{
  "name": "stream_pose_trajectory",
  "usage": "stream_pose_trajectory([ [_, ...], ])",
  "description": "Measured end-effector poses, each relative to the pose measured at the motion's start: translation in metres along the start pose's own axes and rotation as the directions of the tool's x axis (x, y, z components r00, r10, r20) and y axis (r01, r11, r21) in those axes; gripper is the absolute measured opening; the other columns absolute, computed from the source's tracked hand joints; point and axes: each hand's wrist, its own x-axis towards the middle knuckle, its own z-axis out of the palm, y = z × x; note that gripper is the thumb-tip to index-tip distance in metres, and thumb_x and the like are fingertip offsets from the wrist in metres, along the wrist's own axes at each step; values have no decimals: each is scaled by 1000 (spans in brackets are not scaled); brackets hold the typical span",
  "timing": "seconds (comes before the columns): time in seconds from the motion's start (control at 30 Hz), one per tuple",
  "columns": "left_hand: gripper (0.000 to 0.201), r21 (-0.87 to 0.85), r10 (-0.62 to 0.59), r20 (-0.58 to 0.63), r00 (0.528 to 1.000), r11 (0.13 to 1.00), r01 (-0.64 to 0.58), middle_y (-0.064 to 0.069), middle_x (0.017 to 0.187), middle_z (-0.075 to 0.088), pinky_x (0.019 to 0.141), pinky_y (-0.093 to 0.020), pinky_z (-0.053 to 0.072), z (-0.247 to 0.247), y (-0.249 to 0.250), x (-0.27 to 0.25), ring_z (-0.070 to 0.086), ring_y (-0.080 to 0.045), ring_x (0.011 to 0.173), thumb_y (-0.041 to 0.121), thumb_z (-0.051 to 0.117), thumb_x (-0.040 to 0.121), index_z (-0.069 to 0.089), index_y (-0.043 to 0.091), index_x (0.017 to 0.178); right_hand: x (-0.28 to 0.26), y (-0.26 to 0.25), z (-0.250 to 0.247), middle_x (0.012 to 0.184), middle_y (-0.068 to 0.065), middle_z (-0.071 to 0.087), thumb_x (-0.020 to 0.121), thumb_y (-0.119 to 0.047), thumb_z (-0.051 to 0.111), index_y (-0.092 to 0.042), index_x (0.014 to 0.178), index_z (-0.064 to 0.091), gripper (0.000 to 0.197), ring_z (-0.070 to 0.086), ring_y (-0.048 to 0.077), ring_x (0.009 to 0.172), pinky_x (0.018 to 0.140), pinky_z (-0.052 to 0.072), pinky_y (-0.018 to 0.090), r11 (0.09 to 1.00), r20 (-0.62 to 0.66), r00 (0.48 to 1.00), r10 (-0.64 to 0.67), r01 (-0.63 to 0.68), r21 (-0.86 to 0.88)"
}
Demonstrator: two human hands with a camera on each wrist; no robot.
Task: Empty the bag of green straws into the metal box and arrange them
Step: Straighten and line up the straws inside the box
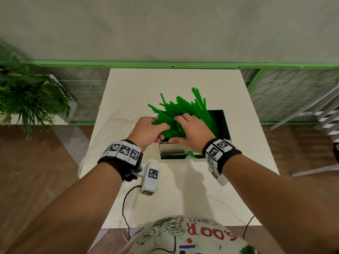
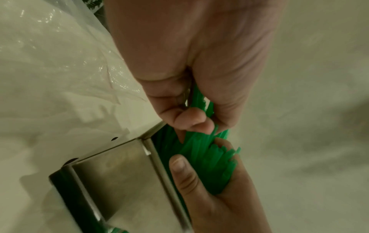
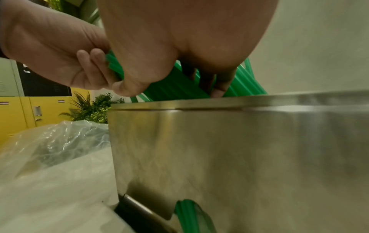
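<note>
both hands (image 1: 152, 128) gripping green straws (image 1: 180, 109) (fanned away), over metal box (image 1: 171, 150)

The metal box (image 3: 239, 149) looks like brushed steel, shiny with soft smeary reflections; the straws (image 1: 176, 114) are smooth green plastic, slightly see-through. The bag (image 2: 49, 63) is thin clear crinkly film with glossy highlights; the counter (image 1: 183, 189) is matt off-white.

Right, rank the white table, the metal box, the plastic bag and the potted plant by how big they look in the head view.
1. white table
2. potted plant, though cropped by the frame edge
3. plastic bag and metal box: unsure; the bag is clear and hard to outline, and both hands and the green straws hide much of the box.
</note>
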Motion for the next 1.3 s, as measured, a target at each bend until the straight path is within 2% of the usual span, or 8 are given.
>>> stream_pose_trajectory([
  [0.23,14,-109,-83,50,995,990,88,-5,70,61,46,-19,48,-23,14,3,53,-9,51,10,73,91,72,1,102,14,-12,-15,111,5,55,79,-56,73,-16,129,53,67,58,25,96,81,52,42,994,-62,993,-100,98,-39],
  [0.43,6,-289,-124,103,987,946,149,-3,70,63,43,-18,47,-24,12,5,53,-10,51,8,72,92,68,6,96,22,-16,-26,109,11,56,73,-38,80,-10,121,56,61,57,31,94,76,51,44,979,-53,990,-130,120,-164],
  [0.57,14,-121,-121,76,990,984,129,-5,76,68,48,-23,50,-5,2,8,59,-11,51,17,72,92,70,8,102,15,-12,-17,115,11,52,76,-38,77,-12,128,50,64,52,31,102,82,47,44,972,39,998,-53,60,-227],
  [0.73,38,76,39,-84,996,997,-33,-4,81,68,49,-26,47,16,-7,9,60,-14,52,36,75,85,61,14,112,5,-2,-1,115,12,52,76,-35,78,-12,126,51,61,52,31,104,87,48,46,992,33,993,115,-113,-61],
  [0.87,60,140,53,-195,979,990,-26,1,90,61,62,-28,41,19,-14,6,61,-13,78,51,77,84,41,20,121,3,3,3,110,12,52,78,-29,77,-11,121,54,52,53,31,99,85,50,46,987,26,987,157,-157,13],
  [1.07,88,9,76,-308,948,997,-78,-13,112,57,86,-34,45,9,-26,16,61,-27,106,78,57,79,33,20,141,6,5,-2,119,11,54,82,-34,70,-17,127,53,51,48,33,111,91,40,46,963,4,996,94,-90,-254],
  [1.17,82,-96,19,-376,926,994,-59,-15,150,40,108,-41,41,10,-20,21,52,-29,128,72,48,91,31,19,150,6,5,-6,119,13,50,80,-48,70,-16,123,53,56,48,34,111,91,42,46,943,-2,988,155,-149,-296],
  [1.3,71,-174,28,-386,922,979,-103,-8,163,25,110,-31,31,22,-13,26,37,-24,145,57,42,104,25,16,159,6,6,-10,121,11,41,78,-35,80,-14,125,49,60,58,32,92,81,55,42,975,75,972,224,-223,-19],
])
